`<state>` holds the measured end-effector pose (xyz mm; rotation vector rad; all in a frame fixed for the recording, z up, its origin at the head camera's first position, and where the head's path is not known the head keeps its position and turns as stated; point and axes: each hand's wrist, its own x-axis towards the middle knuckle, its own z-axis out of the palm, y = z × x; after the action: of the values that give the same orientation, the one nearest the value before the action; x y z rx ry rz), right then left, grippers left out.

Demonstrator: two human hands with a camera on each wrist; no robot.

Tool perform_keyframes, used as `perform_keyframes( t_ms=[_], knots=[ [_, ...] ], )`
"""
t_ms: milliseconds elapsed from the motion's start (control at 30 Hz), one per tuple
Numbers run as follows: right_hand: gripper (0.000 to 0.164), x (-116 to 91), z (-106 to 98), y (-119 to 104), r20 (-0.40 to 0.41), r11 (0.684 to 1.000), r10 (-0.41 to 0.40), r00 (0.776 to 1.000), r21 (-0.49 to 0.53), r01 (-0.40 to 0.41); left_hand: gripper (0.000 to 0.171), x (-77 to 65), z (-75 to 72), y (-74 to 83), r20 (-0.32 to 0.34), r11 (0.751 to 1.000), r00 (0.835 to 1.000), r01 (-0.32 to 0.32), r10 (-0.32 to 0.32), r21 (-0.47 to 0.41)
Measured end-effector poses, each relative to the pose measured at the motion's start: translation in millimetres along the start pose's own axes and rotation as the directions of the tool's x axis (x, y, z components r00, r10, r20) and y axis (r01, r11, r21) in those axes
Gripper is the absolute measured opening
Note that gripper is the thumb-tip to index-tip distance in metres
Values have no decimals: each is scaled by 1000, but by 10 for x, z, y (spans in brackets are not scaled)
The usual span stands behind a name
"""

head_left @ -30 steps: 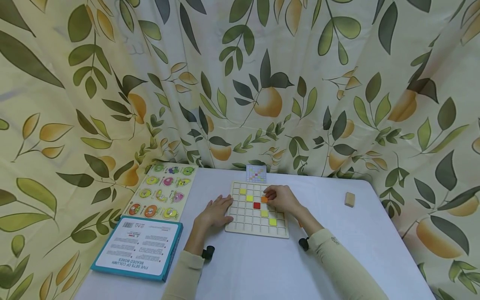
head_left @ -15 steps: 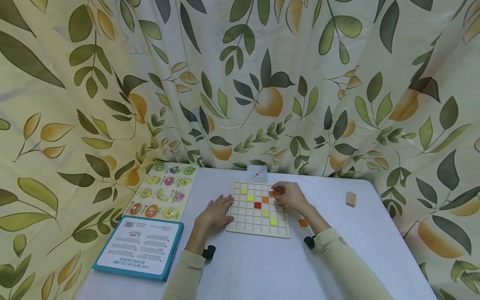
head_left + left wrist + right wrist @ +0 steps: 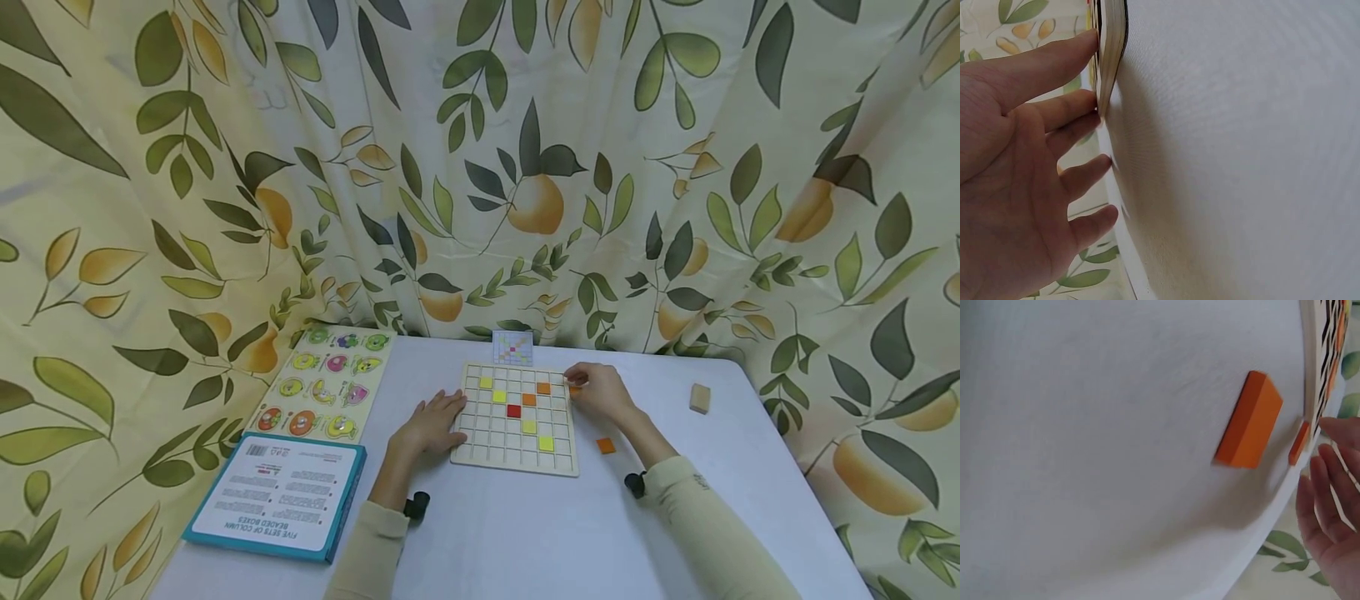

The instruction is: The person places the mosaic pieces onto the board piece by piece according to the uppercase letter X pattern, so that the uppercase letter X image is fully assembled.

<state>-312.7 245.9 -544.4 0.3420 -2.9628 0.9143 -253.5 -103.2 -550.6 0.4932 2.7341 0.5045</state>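
Note:
A pale grid board [image 3: 480,450] lies mid-table. On it sit a red tile [image 3: 513,411], several yellow tiles [image 3: 529,427] and two orange tiles, one near the centre [image 3: 529,400] and one farther back [image 3: 543,388]. My left hand [image 3: 431,427] touches the board's left edge with extended fingers; thumb and fingertips [image 3: 1088,100] meet the edge in the left wrist view. Beside the right edge is my right hand [image 3: 603,392], fingers loosely bent, close to an orange tile [image 3: 1299,444] on the table. Another orange tile [image 3: 1250,422] lies nearer the wrist camera.
A small patterned card [image 3: 513,347] stands behind the board. To the left are a blue-edged box [image 3: 273,492] and a sheet of fruit pictures [image 3: 322,383]. A beige block [image 3: 700,398] rests at the right. A leaf-patterned curtain [image 3: 480,167] hangs around the table.
The right hand has moved right, off the board. A second orange tile now lies in a back cell, and the loose orange tile near the wrist has come into sight. The left hand stays put.

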Motion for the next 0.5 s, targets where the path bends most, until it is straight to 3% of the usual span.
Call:
perform_keyframes(
  t_ms=[167, 500],
  knots=[
    [42, -8, -2, 101, 48, 998, 61, 997, -25, -59, 73, -6, 2, -1, 1, 1000, 1000, -1, 1, -4],
    [41, 5, -28, 179, 59, 998, 56, 997, -25, -54, 72, -34, -20, 10, 3, 1000, 1000, -11, 11, -18]
  ],
)
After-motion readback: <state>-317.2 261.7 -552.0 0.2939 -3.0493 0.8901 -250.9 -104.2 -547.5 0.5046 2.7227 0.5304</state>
